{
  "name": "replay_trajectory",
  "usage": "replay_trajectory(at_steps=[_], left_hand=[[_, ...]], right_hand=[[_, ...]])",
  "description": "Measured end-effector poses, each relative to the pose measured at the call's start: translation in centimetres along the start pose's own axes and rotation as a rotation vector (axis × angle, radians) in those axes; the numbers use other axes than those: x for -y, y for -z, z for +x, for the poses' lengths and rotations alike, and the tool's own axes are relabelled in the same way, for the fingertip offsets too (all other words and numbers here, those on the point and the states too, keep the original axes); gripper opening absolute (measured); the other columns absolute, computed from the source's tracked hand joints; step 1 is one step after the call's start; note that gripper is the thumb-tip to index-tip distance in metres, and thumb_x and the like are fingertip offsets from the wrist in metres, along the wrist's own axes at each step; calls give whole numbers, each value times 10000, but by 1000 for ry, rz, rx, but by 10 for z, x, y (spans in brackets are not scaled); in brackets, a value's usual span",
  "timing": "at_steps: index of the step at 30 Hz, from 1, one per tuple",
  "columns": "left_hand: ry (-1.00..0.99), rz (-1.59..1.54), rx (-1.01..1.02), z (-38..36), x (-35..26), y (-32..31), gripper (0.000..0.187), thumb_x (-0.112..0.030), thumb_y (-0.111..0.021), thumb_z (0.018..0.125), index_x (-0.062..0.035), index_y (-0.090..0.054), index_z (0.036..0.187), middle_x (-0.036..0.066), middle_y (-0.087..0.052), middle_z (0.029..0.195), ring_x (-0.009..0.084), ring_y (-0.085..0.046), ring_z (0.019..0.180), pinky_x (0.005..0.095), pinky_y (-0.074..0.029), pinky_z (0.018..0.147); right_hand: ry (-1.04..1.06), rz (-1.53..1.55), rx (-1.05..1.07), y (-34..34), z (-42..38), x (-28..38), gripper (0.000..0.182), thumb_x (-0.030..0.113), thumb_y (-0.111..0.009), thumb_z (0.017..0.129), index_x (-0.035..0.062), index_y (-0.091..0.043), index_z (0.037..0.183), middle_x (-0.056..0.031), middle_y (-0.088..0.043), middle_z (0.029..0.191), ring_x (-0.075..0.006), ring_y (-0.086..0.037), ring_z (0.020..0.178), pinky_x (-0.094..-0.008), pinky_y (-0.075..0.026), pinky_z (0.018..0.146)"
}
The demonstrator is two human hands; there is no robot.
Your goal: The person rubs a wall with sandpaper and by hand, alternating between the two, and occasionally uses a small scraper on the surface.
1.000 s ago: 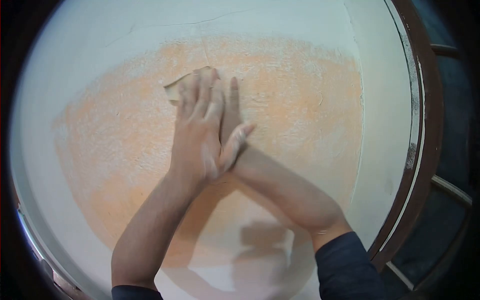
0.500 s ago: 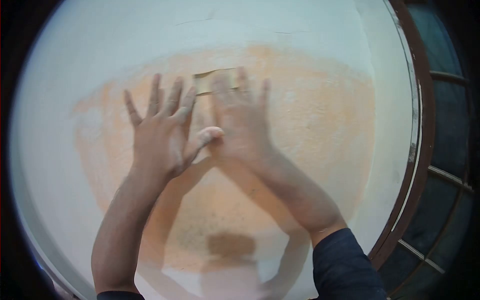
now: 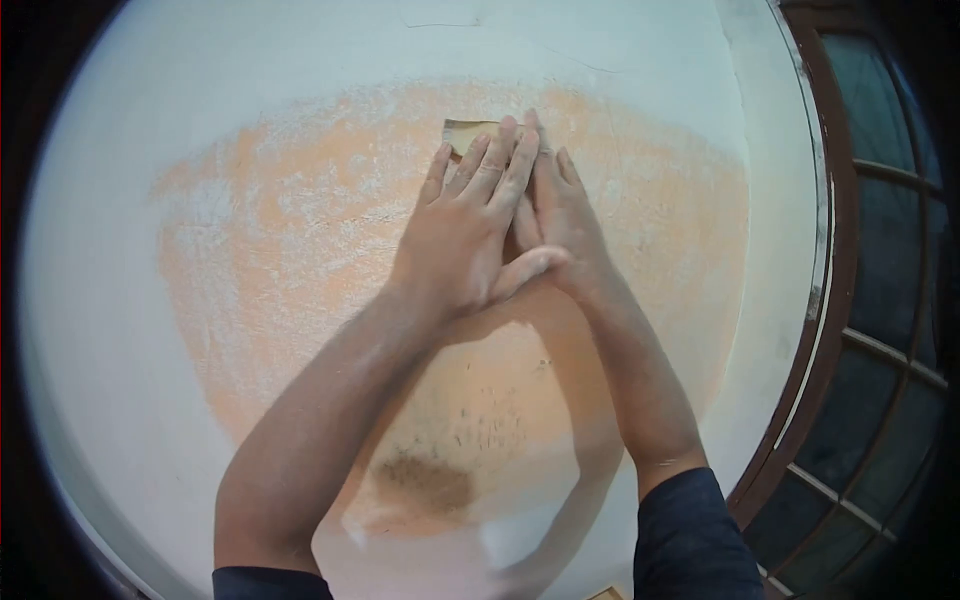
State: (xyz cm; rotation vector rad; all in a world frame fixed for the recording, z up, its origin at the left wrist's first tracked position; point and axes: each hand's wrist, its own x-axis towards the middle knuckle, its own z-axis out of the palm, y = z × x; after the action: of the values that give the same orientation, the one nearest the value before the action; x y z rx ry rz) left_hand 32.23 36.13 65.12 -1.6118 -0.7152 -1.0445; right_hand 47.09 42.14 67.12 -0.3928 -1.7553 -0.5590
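A piece of yellowish sandpaper (image 3: 468,132) lies against a wall (image 3: 320,220) that has a large orange, patchy area. My right hand (image 3: 565,215) is flat on the wall, its fingers over the right part of the paper, pressing it there. Across it lies my left hand (image 3: 455,235), its fingers stretched out, the fingertips over the paper's lower edge and the right hand's fingers. The left thumb reaches over the base of the right hand. Part of the paper and some right fingers are hidden beneath the left hand.
At the right is a brown wooden frame (image 3: 835,300) with dark glass panes (image 3: 885,250). A dark stain (image 3: 425,483) marks the lower orange area. A small light-brown edged object (image 3: 607,594) shows at the bottom. Shadows of my arms fall on the wall.
Both hands and the paper have moved to the right and slightly up. The left hand, which was beside the right one, now overlaps it.
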Motion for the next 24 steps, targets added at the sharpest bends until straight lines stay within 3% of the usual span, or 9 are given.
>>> replay_trajectory(at_steps=[3,5,8,12,15,18,21,23,24], left_hand=[[62,349,222,2,-11,-1,1112,-897,-251,961,-68,-260,1701,172,-302,1745,363,-213,1639,652,-4,1311],[83,404,233,-3,-19,-3,1102,-893,-246,965,-77,-241,1707,169,-275,1756,360,-165,1649,665,33,1300],[147,498,244,0,-32,-8,1081,-877,-237,980,-83,-219,1713,172,-225,1771,359,-103,1661,684,71,1286],[303,613,255,25,-46,-25,1056,-849,-259,1000,-65,-228,1707,216,-199,1768,418,-65,1655,679,59,1289],[240,591,150,29,-41,-46,1055,-836,-299,1002,-48,-237,1700,246,-184,1764,482,-54,1639,669,10,1298],[87,575,217,18,-30,-34,1062,-826,-330,1002,-25,-241,1694,251,-186,1763,527,-61,1624,662,-35,1302],[60,719,280,18,-24,-8,949,-789,-343,1023,-138,-270,1709,168,-221,1776,434,-119,1644,658,-80,1303],[74,854,348,16,-11,6,890,-765,-346,1039,-184,-286,1711,137,-240,1778,399,-147,1649,655,-91,1303],[207,921,317,20,1,13,840,-737,-359,1053,-208,-310,1704,117,-257,1775,370,-190,1643,656,-108,1301]], right_hand=[[90,103,72,12,-11,-19,568,290,-560,1061,73,-497,1582,-122,-521,1627,-304,-396,1568,-633,-147,1306],[219,-300,-51,17,-16,-31,602,331,-598,1055,106,-481,1601,-100,-643,1504,-311,-433,1544,-652,-149,1300],[380,-428,-201,23,-17,-56,627,383,-605,1053,139,-471,1614,-83,-694,1429,-344,-463,1519,-671,-155,1293],[466,-227,-80,37,-2,-83,651,441,-591,1055,146,-459,1621,-85,-694,1420,-377,-450,1521,-660,-160,1300],[521,8,-99,34,18,-103,653,465,-549,1072,153,-432,1635,-94,-697,1412,-399,-428,1531,-634,-157,1312],[473,-32,-156,34,32,-125,673,478,-533,1078,181,-383,1664,-106,-660,1460,-356,-386,1564,-604,-150,1324],[369,-14,-375,36,33,-121,650,467,-559,1070,208,-422,1651,-109,-555,1591,-320,-334,1596,-582,-134,1334],[351,-185,-66,54,27,-112,658,419,-514,1099,11,-415,1606,-235,-379,1686,-440,-236,1611,-607,-162,1325],[348,-154,-72,51,25,-114,658,419,-514,1099,11,-415,1606,-235,-379,1686,-440,-236,1611,-607,-162,1325]])
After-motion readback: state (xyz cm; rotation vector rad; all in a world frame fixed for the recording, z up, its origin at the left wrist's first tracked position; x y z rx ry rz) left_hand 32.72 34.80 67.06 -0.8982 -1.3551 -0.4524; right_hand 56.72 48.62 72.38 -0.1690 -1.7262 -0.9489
